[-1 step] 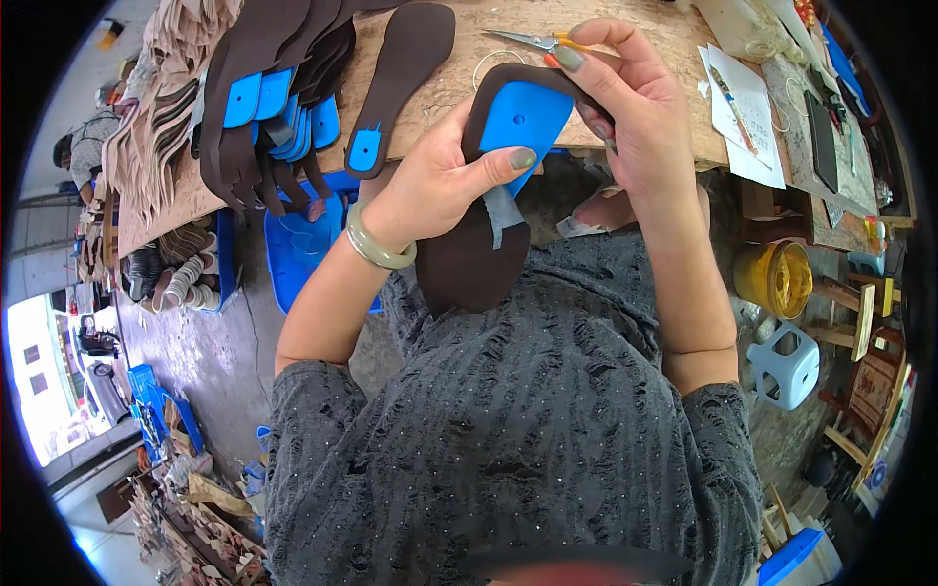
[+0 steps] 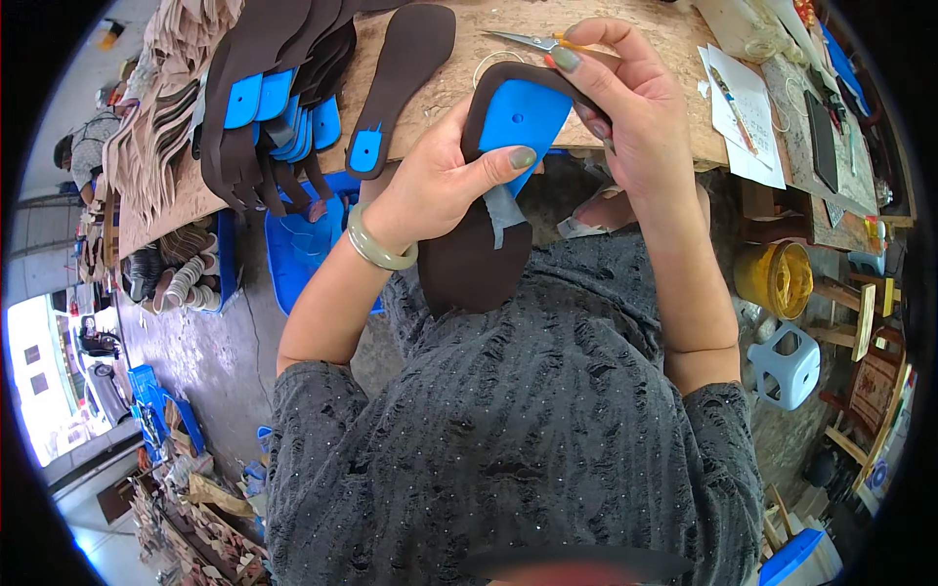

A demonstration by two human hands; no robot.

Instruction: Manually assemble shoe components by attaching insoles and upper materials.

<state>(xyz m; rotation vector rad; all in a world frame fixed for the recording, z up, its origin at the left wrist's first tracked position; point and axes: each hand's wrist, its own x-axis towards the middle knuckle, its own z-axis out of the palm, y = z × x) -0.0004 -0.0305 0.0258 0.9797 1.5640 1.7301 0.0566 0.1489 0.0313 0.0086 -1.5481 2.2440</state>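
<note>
Head | sole [image 2: 489, 195] gripped by both hands | sole stack [image 2: 274, 107] left | scissors [image 2: 523, 41] behind

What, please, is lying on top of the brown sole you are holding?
A blue pad covers the heel end of the brown sole, pinned by the left hand thumb. The sole's surface beneath the pad is hidden.

Nothing shows as changed between the earlier view and this one. The left hand [image 2: 440, 186] grips the brown sole [image 2: 479, 254] with its blue heel patch [image 2: 523, 112] just as before, thumb across the patch. The right hand [image 2: 625, 107] pinches the sole's top edge in the same spot, and the small scissors [image 2: 528, 41] lie unmoved on the table [image 2: 635, 39].
</note>
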